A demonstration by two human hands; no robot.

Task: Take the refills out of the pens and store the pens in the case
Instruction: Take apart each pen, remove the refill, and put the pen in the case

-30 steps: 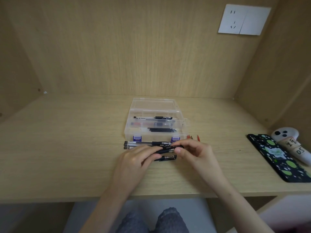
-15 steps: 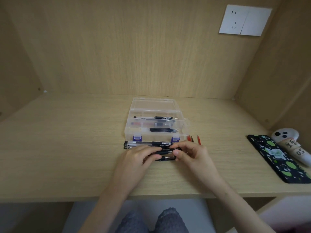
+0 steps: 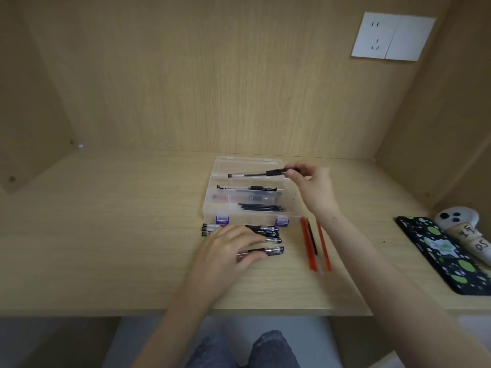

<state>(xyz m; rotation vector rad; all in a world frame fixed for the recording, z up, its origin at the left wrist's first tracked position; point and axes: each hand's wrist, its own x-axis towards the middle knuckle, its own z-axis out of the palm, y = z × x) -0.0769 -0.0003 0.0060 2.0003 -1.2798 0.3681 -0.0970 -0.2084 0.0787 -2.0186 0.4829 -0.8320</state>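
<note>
A black pen (image 3: 255, 173) is being pinched at its right end by the right hand (image 3: 312, 183), level over the far part of the open clear case (image 3: 210, 208). On the desk (image 3: 106, 235) just near of the case, the nearest pen (image 3: 275, 251) is being gripped by the curled left hand (image 3: 225, 251). Red refills (image 3: 308, 248) are lying to the right.

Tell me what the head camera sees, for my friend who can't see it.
A person's right hand holds a black pen over an open clear case on a wooden desk, while the left hand touches more pens in front. Red and black refills lie near the case.
</note>
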